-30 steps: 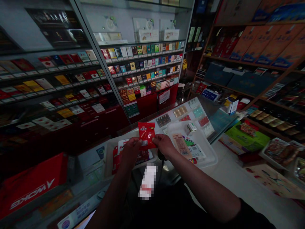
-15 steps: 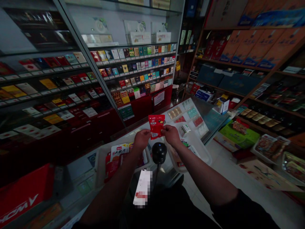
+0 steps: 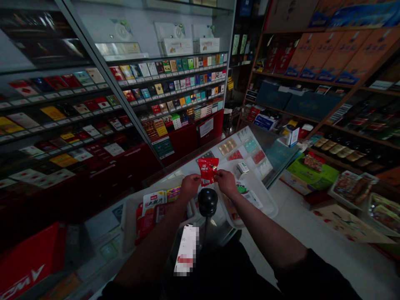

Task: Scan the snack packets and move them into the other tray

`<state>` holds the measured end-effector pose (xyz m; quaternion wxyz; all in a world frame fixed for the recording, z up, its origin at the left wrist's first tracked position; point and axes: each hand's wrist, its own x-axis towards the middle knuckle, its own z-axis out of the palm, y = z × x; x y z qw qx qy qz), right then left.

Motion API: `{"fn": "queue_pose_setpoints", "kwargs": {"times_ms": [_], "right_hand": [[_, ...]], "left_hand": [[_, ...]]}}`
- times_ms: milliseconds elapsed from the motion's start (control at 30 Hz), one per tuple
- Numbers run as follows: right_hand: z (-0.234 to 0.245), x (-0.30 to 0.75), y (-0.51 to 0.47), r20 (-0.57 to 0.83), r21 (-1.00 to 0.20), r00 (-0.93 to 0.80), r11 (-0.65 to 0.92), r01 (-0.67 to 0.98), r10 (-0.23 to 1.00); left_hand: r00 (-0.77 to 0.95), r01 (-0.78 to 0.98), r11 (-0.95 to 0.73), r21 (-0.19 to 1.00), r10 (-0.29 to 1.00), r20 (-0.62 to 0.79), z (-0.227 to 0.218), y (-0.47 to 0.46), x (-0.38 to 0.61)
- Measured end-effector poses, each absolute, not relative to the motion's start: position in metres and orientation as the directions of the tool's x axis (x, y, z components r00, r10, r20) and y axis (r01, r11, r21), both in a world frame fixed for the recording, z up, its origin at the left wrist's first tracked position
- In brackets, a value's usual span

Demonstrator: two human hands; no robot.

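Note:
A small red snack packet (image 3: 208, 170) with white lettering is stretched between my two hands, its front turned toward me. My left hand (image 3: 190, 186) pinches its lower left edge, and my right hand (image 3: 225, 181) grips its right edge. Just below the packet stands a round black device (image 3: 208, 201) with a blue light on top and a cable running down. To the left, a white plastic bin (image 3: 127, 225) holds several snack packets, partly hidden by my left forearm. Under my right forearm is a second white bin (image 3: 271, 205) with packets and a small white-green box (image 3: 242, 168).
A phone (image 3: 186, 250) with a lit screen lies near my lap. The glass counter (image 3: 275, 146) runs across in front of me. Behind it are shelves of cigarette packs (image 3: 175, 66). A red box (image 3: 31, 262) sits at lower left; boxed goods (image 3: 315, 175) stand on the right.
The packet has dropped slightly and tilted back, with both hands still on it. My view has shifted a little. The bins and black device stay in place.

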<state>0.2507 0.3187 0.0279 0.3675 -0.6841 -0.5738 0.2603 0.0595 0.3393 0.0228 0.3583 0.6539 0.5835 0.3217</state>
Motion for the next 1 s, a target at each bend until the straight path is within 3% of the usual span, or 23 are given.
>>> {"fn": "queue_pose_setpoints", "kwargs": {"times_ms": [333,633,800,1000], "right_hand": [[0.022,0.250,0.314,0.041,-0.824,0.206,-0.084,0.560,0.978],[0.021,0.252,0.308,0.015,-0.850,0.234,-0.111,0.515,0.972],[0.019,0.257,0.309,0.050,-0.877,0.202,-0.054,0.478,0.978],[0.011,0.258,0.307,-0.009,-0.810,0.167,-0.105,0.577,0.986]], "left_hand": [[0.111,0.430,-0.045,0.902,0.994,-0.004,0.019,0.340,0.062],[0.102,0.510,-0.090,0.855,0.994,0.043,0.023,0.333,0.064],[0.062,0.388,-0.020,0.922,0.998,-0.005,0.018,0.333,0.065],[0.082,0.355,-0.054,0.933,0.996,0.026,0.014,0.334,0.064]]}}
